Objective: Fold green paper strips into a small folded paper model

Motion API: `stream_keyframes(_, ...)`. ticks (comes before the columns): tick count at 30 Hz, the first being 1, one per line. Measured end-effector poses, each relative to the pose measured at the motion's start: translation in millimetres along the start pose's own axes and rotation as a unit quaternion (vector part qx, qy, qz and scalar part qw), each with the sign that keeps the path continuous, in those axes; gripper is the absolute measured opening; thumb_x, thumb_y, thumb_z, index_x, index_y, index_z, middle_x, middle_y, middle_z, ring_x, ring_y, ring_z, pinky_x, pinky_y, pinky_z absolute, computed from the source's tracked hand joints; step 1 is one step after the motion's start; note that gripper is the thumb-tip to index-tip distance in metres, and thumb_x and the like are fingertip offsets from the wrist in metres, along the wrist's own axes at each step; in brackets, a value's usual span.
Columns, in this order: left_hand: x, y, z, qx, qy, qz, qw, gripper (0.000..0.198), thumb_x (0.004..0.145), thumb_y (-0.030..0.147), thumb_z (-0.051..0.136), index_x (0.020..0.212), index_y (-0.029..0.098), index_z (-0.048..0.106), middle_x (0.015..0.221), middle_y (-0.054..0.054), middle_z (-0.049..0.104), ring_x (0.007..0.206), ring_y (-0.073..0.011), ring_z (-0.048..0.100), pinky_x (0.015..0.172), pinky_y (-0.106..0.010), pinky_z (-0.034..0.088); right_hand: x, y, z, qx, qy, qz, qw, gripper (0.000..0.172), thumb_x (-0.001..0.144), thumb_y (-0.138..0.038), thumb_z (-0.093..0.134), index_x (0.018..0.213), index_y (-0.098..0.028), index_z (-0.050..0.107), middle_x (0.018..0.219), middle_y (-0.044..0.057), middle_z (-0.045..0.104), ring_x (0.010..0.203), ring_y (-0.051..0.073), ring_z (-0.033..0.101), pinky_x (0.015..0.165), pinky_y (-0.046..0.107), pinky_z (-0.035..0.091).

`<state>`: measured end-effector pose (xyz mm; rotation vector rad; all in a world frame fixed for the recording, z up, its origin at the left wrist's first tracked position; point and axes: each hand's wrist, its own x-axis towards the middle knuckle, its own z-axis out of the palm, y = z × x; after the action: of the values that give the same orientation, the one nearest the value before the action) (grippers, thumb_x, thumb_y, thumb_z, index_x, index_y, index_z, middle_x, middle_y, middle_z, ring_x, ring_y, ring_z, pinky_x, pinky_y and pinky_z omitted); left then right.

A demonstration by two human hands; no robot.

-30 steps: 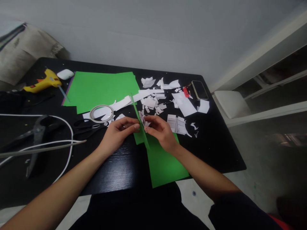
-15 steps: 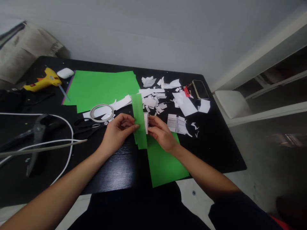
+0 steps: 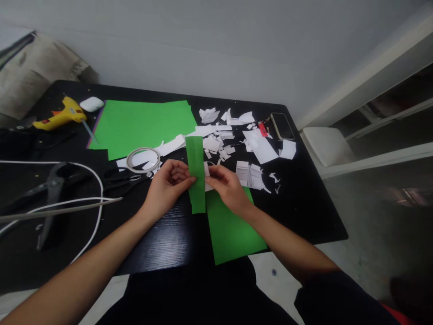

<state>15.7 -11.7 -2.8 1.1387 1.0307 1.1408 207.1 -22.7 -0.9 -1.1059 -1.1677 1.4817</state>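
Green strip [image 3: 196,196] in left hand's [image 3: 165,183] grip; right hand [image 3: 232,189] pinches white paper [image 3: 207,185].
Scraps [image 3: 212,144], tape [image 3: 144,171] and scissors [image 3: 140,178] lie near on the worktop [image 3: 294,207].

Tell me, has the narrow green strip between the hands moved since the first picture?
Yes: the green strip has turned from nearly edge-on to face-on, remaining to the right of the unmoved tape roll.

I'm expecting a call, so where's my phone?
In the head view, the phone lies near the far right corner of the black table, just right of the small red item.
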Motion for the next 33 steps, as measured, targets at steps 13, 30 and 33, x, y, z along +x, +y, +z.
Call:
stream_keyframes(13, -0.9, 10.2, -1.1, 0.044, 0.005, -0.017, 0.999, 0.023, 0.072, 0.023, 0.084, 0.087, 0.018, 0.067, 0.074, 0.004, 0.062, 0.062, -0.0092, 0.051, 0.06, -0.022, 0.044, 1.7, 2.9, -3.5, 0.018, 0.053, 0.037, 0.998, 0.03, 0.068, -0.031, 0.091, 0.091, -0.022, 0.073, 0.096, 0.004, 0.077, 0.096, 0.022, 0.073, 0.097, 0.043, 0.058)
stream_keyframes(30, -0.6, 9.5, -1.8, 0.087, 0.028, -0.027, 0.995, 0.023, 0.076, 0.029, 0.083, 0.083, 0.019, 0.064, 0.063, 0.004, 0.058, 0.054, -0.0097, 0.048, 0.051, -0.021, 0.036, -1.9, -1.7, -0.7, 0.084, 0.004, 0.052, 0.995, 0.027, 0.074, -0.033, 0.089, 0.097, -0.025, 0.078, 0.099, 0.002, 0.079, 0.097, 0.022, 0.075, 0.097, 0.047, 0.063)
stream_keyframes(33, -2.6, 8.9, -0.5, 0.116, 0.02, -0.023, 0.993, 0.022, 0.079, 0.034, 0.081, 0.083, 0.018, 0.066, 0.063, 0.002, 0.061, 0.055, -0.0112, 0.052, 0.051, -0.022, 0.039, -1.8, 0.0, -0.3, 0.084, 0.002, 0.048, 0.995, 0.029, 0.072, -0.034, 0.092, 0.095, -0.025, 0.078, 0.097, 0.002, 0.079, 0.094, 0.021, 0.075, 0.096, 0.046, 0.064)
